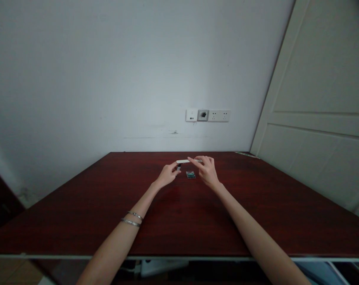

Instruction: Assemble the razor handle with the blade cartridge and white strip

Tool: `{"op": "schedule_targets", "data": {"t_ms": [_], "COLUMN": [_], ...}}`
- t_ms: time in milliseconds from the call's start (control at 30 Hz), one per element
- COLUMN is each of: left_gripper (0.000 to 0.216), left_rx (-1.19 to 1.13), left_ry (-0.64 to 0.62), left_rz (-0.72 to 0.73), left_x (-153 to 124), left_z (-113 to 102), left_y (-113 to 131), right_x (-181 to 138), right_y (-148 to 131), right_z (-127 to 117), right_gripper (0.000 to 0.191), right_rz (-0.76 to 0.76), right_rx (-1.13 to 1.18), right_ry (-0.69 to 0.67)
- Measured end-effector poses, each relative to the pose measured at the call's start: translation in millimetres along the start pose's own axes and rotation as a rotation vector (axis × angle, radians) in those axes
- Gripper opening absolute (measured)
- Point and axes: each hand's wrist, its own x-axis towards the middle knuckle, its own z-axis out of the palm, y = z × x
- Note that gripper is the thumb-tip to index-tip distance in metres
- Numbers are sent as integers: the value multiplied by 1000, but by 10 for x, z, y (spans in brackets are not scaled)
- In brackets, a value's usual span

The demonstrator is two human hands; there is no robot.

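Observation:
My left hand (168, 174) and my right hand (207, 171) hold a thin white slab (183, 161) between them, above the far half of the table. It looks like a phone lying flat, seen edge-on. Fingers of the left hand grip its left end, where a small dark and grey piece (178, 167) hangs below; I cannot tell what that is. The right hand holds the other end, with one finger stretched along the edge. Just beneath, a small clear, card-like thing (190, 174) with a teal-green middle lies on the table, apart from both hands.
The dark red wooden table (108, 221) reaches back to a pale wall. Sockets (219, 115) and a switch plate (191, 115) sit on that wall. At the right stands a white panelled door (312, 91). Below the front edge, a white object (161, 267) is partly visible.

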Motion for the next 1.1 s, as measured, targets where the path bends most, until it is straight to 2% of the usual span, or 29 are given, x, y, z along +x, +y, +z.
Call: {"op": "schedule_targets", "data": {"t_ms": [233, 433, 700, 867, 967, 1100], "left_gripper": [23, 24, 18, 18, 14, 12], "left_rx": [-42, -12, -77, -41, -117, -268], "left_ry": [29, 9, 47, 8, 41, 85], "left_rz": [-17, -33, -27, 8, -2, -55], "left_x": [5, -5, 11, 3, 17, 42], "left_z": [-27, 8, -52, 7, -26, -72], "left_y": [-6, 27, -5, 13, 10, -14], "right_x": [-70, -21, -86, -33, -30, -89], "right_y": [171, 29, 184, 39, 26, 169], "right_z": [-14, -13, -12, -7, 0, -3], "right_gripper": [64, 61, 60, 60, 62, 62], "right_rz": [13, -36, 10, -21, -28, 46], "right_rx": [-59, -60, -41, -9, 5, -18], "right_ry": [28, -7, 9, -3, -17, 4]}}
